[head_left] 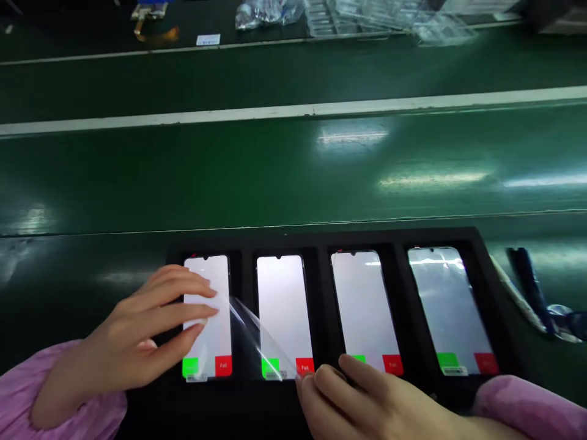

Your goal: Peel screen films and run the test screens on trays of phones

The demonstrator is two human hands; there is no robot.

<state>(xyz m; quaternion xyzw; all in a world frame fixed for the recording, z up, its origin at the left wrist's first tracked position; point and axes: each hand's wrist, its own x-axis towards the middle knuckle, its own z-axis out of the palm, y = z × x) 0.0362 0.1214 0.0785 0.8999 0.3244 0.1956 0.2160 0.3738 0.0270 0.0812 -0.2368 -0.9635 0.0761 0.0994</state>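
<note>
One left hand [131,333] and one right hand [362,400] are working over four smartphones [282,305] in one black tray [321,239], with one clear film [254,336].

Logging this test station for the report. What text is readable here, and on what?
"Fail": on the red buttons of the phones; faint on the rightmost phone.
Green buttons: any text too faint to read.
White label on the far belt: too small to read.
Tags at the phones' lower edges: too blurred to read.
</note>
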